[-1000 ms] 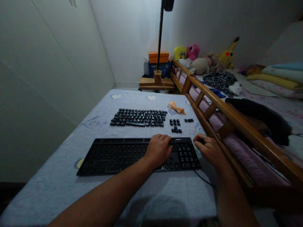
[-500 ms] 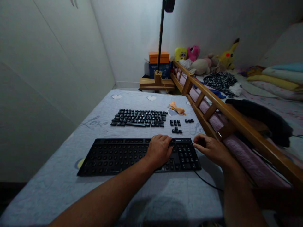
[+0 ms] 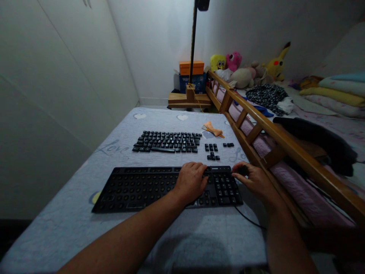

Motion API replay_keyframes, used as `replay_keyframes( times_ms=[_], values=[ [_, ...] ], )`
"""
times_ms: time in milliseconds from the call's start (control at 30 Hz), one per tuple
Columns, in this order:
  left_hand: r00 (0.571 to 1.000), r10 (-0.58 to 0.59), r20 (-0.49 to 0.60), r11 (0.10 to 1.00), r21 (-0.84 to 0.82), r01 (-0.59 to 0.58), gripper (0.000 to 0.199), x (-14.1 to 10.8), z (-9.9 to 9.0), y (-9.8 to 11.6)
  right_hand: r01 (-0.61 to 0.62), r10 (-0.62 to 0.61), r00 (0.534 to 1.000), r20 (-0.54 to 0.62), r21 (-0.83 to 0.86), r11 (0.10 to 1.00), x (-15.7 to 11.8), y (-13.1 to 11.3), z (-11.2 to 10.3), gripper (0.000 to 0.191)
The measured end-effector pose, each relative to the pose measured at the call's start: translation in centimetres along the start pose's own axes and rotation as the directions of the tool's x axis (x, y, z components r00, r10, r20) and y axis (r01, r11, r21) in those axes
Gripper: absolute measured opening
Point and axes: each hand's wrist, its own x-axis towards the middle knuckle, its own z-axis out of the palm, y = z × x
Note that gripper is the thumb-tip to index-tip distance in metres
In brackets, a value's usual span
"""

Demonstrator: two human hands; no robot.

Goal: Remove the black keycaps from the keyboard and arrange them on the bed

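- Clearly shows a black keyboard point(image 3: 137, 186) flat on patterned cloth point(image 3: 71, 228), bare-socketed at left.
- Has loose keycaps point(image 3: 168, 142) beyond in rows, probably preserving order.
- Rests the left hand point(image 3: 191, 179), open, across the keyboard, perhaps for steadiness.
- Shows number keys point(image 3: 225, 186) fitted.
- Curls the right hand point(image 3: 252, 178) just beside; cannot tell whether gripping.

Looks like a bedroom in a home, judging by the wooden bed rail point(image 3: 269, 128), the plush toys point(image 3: 242, 78) along the wall point(image 3: 159, 49), the stack of folded bedding point(image 3: 339, 95) and the heart-patterned cloth point(image 3: 162, 160) in front.
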Motion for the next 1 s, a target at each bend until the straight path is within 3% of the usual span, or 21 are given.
replay_keyframes(
  times_ms=[567,833,1000],
  values=[
    [1.0,0.009,-0.004,1.0,0.0,-0.009,0.027,0.0,0.0,0.0,0.047,-0.048,0.999,-0.023,-0.065,0.997,0.3,-0.2,0.1,0.018],
    [1.0,0.008,0.0,1.0,-0.006,-0.008,0.027,0.0,0.0,0.0,0.002,-0.002,1.0,-0.025,-0.005,1.0,0.3,-0.7,-0.5,0.02],
    [1.0,0.01,-0.019,1.0,-0.018,-0.01,0.027,-0.1,0.2,0.0,0.015,-0.011,0.996,-0.088,0.05,0.999,0.1,-0.9,-0.1,0.019]
  ],
)
